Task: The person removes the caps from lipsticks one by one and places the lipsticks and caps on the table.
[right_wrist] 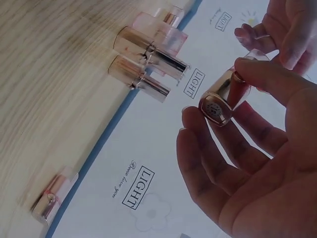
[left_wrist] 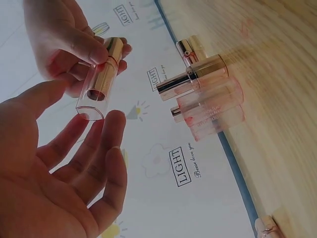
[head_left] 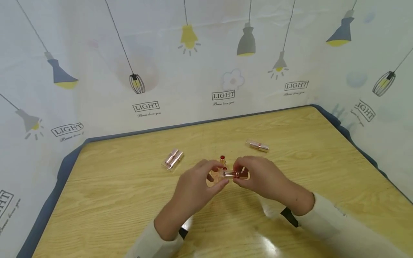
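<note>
My right hand [head_left: 261,175] pinches a rose-gold lipstick tube [right_wrist: 216,105] by its base, between thumb and fingers. The tube lies sideways in the head view, its clear end [left_wrist: 91,110] pointing at my left hand [head_left: 195,182]. The left fingers spread around that end, with fingertips [left_wrist: 98,130] right at its rim and the thumb a little apart from it. Behind the hands, a lipstick tube with a dark red top [head_left: 222,157] stands upright, partly hidden. Beside the standing tubes [left_wrist: 193,77], the left wrist view shows a pinkish clear block [left_wrist: 213,116].
Two more rose-gold tubes [head_left: 173,159] lie side by side on the wooden table [head_left: 113,179], left of the hands. Another tube [head_left: 258,146] lies at the back right. A white cloth printed with lamps [head_left: 193,82] hangs behind the table's far edge.
</note>
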Tool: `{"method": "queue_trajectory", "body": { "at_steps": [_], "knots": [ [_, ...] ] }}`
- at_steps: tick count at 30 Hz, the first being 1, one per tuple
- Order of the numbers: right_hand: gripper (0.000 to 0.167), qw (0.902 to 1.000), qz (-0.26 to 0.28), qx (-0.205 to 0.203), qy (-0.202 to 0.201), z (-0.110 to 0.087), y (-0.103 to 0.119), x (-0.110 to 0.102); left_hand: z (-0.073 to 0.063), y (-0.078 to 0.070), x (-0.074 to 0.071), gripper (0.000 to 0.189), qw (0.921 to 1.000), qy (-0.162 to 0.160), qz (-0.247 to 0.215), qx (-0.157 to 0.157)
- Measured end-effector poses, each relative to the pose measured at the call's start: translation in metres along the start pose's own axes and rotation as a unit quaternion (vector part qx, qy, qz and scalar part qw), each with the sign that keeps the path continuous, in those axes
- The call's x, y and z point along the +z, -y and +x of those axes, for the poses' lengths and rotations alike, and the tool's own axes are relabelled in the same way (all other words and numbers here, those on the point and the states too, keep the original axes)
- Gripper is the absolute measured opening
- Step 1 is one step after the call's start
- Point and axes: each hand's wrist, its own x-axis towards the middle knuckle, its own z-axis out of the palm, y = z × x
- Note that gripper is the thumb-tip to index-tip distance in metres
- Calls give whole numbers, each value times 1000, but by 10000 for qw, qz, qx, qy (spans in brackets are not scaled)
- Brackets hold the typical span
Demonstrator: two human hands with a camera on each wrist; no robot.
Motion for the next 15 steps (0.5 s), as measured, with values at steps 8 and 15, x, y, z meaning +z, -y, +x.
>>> {"method": "queue_trajectory", "body": {
  "at_steps": [8, 15],
  "knots": [
    [18, 9989, 199, -317, -266, 0, 6, 8, -1, 2, 1, 33, 9995, -161, 192, 186],
    [17, 9963, 353, -599, -496, -1, 9, 7, 1, 1, 1, 26, 9990, -169, 360, 220]
  ]
}}
